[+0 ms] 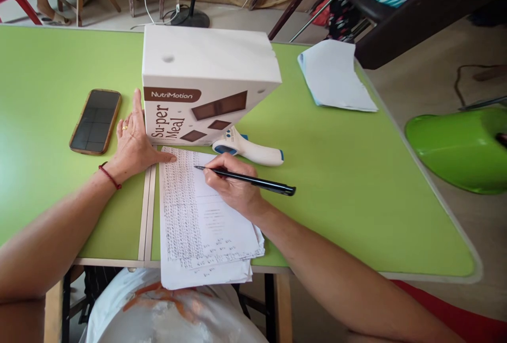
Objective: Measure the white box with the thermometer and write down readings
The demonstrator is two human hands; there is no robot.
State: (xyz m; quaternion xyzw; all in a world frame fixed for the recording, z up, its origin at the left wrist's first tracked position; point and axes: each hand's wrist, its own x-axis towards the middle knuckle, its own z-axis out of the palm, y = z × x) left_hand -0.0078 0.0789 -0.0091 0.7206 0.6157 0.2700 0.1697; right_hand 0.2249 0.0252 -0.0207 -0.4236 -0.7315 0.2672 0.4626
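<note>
In the head view, the right hand (233,182) has its thumb and fingers closed together on a black pen (257,180), whose tip points away to the left of the grip and meets the top sheet, or hovers just over it (which of the two, I cannot tell). That sheet belongs to a stack of papers (182,211) lying under the pen hand and reaching from there back toward the wearer, its lowest sheets overhanging the near table edge. Dense columns of small handwriting fill the part left of the grip, with looser marks nearer the wearer. Left of the pen grip, the left hand (134,145) is spread and grips nothing: its thumb lies on the papers' upper corner, its fingers stretch along the left side of a white box (209,53) marked NutriMotion. The box stands beyond both hands, and a white-and-blue handheld device (259,153) lies just beyond the pen grip, beside the box's base. Farther left than the left hand lies a phone (95,121); well beyond the pen grip, to its right, lie folded sheets (335,76) on the green table (336,184).
</note>
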